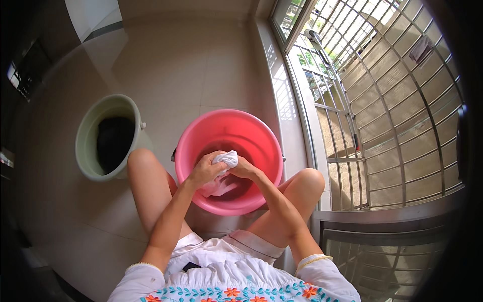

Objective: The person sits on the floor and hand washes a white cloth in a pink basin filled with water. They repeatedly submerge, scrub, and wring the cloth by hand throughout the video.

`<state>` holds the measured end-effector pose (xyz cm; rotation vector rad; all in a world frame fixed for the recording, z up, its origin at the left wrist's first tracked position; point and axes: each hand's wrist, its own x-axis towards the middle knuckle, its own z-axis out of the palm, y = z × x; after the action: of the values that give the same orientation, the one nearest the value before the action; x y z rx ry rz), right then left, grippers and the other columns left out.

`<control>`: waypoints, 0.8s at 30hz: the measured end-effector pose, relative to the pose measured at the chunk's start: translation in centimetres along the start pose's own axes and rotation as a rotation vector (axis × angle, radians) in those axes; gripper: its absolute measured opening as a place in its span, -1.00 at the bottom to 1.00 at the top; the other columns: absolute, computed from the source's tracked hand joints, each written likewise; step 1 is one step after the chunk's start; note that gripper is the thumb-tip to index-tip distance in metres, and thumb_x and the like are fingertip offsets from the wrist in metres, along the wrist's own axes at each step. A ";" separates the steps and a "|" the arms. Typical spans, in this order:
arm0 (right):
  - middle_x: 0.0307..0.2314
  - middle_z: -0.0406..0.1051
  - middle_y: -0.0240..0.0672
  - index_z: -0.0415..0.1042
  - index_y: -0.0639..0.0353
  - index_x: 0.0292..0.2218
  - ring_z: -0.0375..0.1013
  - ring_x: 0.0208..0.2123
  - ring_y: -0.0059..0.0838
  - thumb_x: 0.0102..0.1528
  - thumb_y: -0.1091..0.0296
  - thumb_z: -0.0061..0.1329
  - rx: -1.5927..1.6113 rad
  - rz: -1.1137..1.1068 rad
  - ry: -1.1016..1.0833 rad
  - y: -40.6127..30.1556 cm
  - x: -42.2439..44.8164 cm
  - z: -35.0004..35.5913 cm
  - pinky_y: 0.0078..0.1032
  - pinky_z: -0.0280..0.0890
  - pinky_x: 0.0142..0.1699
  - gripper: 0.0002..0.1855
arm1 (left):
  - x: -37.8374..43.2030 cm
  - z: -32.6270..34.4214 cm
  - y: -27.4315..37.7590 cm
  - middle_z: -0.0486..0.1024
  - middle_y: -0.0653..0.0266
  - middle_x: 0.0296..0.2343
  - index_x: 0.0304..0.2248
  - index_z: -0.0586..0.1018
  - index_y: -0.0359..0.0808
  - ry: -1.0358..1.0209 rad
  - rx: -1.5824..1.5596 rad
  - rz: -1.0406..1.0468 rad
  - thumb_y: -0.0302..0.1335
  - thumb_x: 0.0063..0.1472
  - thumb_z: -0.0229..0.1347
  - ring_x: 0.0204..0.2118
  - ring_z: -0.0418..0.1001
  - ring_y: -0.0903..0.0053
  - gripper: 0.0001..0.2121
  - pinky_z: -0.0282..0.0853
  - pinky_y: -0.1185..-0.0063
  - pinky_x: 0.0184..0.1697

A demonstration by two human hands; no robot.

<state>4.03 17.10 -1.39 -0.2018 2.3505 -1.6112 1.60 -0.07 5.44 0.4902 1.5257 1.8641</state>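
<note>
A pink plastic bucket (241, 124) stands on the floor between my knees, with dark water in its bottom. Over its mouth both hands grip a bunched white cloth (228, 157). My left hand (206, 168) closes on the cloth from the left. From the right, my right hand (243, 168) holds the same cloth, its fingers partly hidden by the fabric. A loose part of the cloth hangs below the hands into the bucket, tinted pink there.
A pale green bucket (85, 139) with a dark mass (117, 139) inside stands left of my knee. Tiles cover the floor (169, 75). To the right are a window sill (281, 94) and metal window bars (392, 124). A small cloth (421, 50) hangs at the bars.
</note>
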 end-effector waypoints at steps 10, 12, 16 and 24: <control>-0.55 0.29 -0.34 0.08 0.13 -0.04 0.30 -0.62 -0.57 -0.08 0.52 -0.22 0.422 0.252 0.359 -3.6 0.1 -1.2 -0.64 0.23 -0.66 -0.49 | 1.8 -3.4 -5.2 0.32 0.21 -0.46 -0.10 0.23 -0.19 0.280 -0.615 -0.230 -0.62 -0.01 -0.14 -0.64 0.26 0.58 -0.59 0.19 0.66 -0.68; -0.56 0.28 -0.33 0.04 0.10 0.01 0.26 -0.72 -0.58 -0.18 0.57 -0.23 0.226 0.208 0.349 -3.9 -0.1 -0.2 -0.66 0.16 -0.74 -0.36 | 3.0 -3.1 -6.2 0.38 0.31 -0.54 -0.31 0.39 -0.19 0.359 -0.711 -0.290 -0.35 0.06 -0.03 -0.62 0.29 0.58 -0.81 0.23 0.63 -0.64; -0.24 0.15 -0.06 0.14 0.17 -0.07 0.25 -0.21 -0.24 -0.21 0.41 -0.08 -0.119 -0.083 0.248 -6.6 -0.8 3.0 -0.35 0.22 -0.14 -0.41 | 4.2 -3.6 -9.5 0.41 0.37 -0.60 -0.52 0.41 -0.17 0.262 -0.845 -0.305 -0.07 0.10 -0.10 -0.55 0.40 0.56 -0.67 0.31 0.60 -0.54; -0.62 0.32 -0.07 0.33 0.32 -0.50 0.35 -0.56 -0.10 0.01 0.18 -0.19 -0.497 -0.179 0.587 -3.8 1.1 3.9 -0.31 0.25 -0.49 -0.68 | 3.5 -0.3 -8.9 0.37 0.42 -0.59 -0.51 0.39 -0.13 0.220 -0.970 -0.320 -0.17 0.15 -0.16 -0.53 0.34 0.57 -0.76 0.28 0.55 -0.43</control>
<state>3.99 11.93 0.65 -0.0358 3.2508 -1.2363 1.23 3.02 -3.58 -0.3921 0.6001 2.1470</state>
